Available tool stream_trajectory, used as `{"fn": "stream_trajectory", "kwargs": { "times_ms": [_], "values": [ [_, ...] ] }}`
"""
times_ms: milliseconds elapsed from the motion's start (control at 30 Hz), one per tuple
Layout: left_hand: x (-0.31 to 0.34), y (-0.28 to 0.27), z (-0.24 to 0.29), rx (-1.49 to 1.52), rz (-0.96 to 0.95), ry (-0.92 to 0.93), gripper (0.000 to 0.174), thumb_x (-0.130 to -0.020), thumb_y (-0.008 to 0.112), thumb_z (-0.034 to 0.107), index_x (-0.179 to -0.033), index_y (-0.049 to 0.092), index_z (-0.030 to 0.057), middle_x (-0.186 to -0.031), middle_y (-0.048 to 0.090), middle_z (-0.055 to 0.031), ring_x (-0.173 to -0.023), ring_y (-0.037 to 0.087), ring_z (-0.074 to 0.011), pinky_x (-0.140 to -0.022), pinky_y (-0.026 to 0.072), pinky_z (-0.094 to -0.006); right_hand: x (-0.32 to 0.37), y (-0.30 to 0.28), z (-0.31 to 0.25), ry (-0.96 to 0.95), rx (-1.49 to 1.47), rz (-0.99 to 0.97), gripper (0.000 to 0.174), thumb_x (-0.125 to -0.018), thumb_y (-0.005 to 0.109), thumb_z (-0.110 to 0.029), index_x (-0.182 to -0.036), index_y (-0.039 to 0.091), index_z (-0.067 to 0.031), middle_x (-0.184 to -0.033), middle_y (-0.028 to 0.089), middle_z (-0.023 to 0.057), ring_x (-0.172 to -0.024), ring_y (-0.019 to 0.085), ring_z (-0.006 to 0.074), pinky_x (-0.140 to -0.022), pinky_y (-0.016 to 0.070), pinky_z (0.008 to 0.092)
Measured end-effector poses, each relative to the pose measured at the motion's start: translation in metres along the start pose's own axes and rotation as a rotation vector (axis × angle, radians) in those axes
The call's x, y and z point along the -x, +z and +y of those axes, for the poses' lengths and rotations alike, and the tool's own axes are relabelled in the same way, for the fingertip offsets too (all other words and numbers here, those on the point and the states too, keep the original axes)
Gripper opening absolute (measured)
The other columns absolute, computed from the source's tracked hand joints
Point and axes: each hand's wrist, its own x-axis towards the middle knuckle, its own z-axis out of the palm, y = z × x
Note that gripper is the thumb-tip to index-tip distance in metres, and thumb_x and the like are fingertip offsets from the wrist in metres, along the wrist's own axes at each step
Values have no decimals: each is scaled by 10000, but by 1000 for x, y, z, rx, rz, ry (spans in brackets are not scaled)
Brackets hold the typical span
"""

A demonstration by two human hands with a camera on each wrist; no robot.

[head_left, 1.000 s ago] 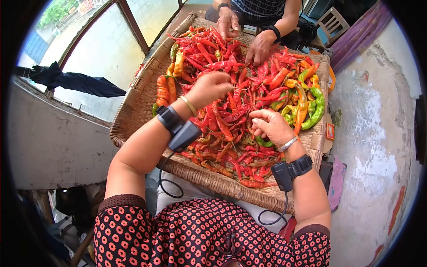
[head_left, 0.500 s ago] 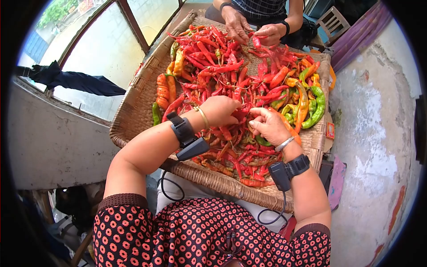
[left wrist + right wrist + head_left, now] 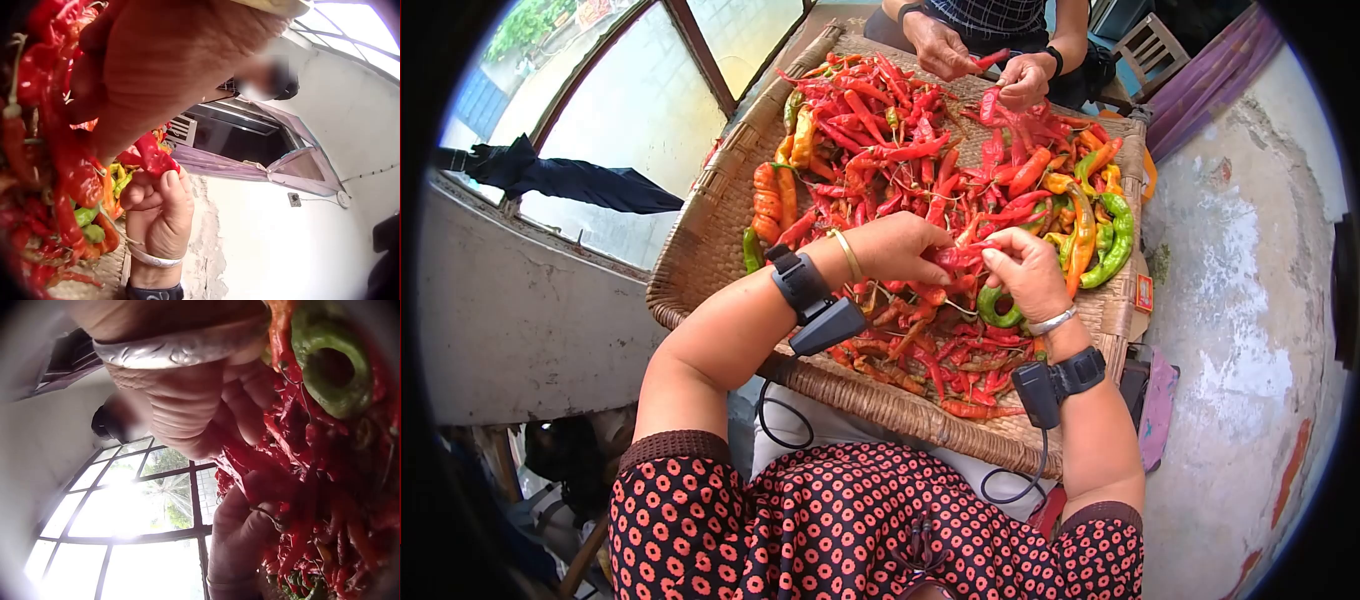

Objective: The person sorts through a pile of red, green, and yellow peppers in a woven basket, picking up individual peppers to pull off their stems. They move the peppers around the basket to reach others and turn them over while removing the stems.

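Over the middle of the basket, a red chili pepper [image 3: 960,257] spans the space between my two hands. My left hand [image 3: 900,248] holds its left end with thumb and fingers. At the other end my right hand [image 3: 1032,275] pinches it between thumb and forefinger. The left wrist view shows the right thumb pressed on the glossy red skin of the pepper [image 3: 155,159]. Beneath both hands lies a heap of red chili peppers [image 3: 900,335] in a woven basket [image 3: 700,265]. A curled green pepper [image 3: 998,308] lies just below my right hand.
Across the basket another person's hands [image 3: 1025,80] hold a red pepper. Green and orange peppers [image 3: 1110,245] are heaped along the right side. A folded dark umbrella [image 3: 590,187] lies by the window at left, and a worn wall [image 3: 1240,260] stands at right.
My left hand has come down and right to meet my right hand, and a red pepper is now held between them. The other person's hands have lifted a pepper from the heap.
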Motion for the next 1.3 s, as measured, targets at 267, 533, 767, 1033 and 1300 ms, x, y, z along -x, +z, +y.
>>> {"fn": "stream_trajectory", "kwargs": {
  "times_ms": [267,533,767,1033,1300],
  "values": [
    [1,-3,-3,127,27,-32,327,-777,634,331,-839,607,12,-617,557,-147,-574,556,-234,-561,434,-346,4,-4,-14,-86,-87,63,88,-813,587,-76,-875,575,-15,-727,572,-5,-557,528,52,-514,436,181],
    [3,-22,9,613,184,-204,315,-903,478,313,-897,619,32,-677,586,23,-530,474,-25,-485,398,-176,4,-9,-12,20,-45,-77,106,-820,590,-121,-861,582,-24,-712,572,-4,-548,519,51,-502,423,181],
    [2,-38,-20,1031,613,-146,441,-920,427,335,-1236,382,31,-853,616,-51,-553,494,-48,-474,403,-180,2,-9,-9,70,84,-66,127,-814,583,-109,-918,582,-36,-732,572,-12,-565,531,47,-498,421,178],
    [-3,-13,-10,596,356,-257,511,-846,571,191,-1284,366,27,-888,621,-81,-598,567,-108,-524,460,-222,2,-3,-4,103,107,-77,134,-798,600,-83,-922,588,-32,-705,570,-12,-561,531,46,-500,427,181],
    [-5,7,0,105,-97,-158,259,-764,652,200,-936,591,16,-737,613,-58,-715,602,-112,-630,476,-260,7,-9,-15,-99,-57,28,79,-817,567,-33,-894,579,-23,-703,574,-2,-548,514,33,-482,430,166]
  ]
}}
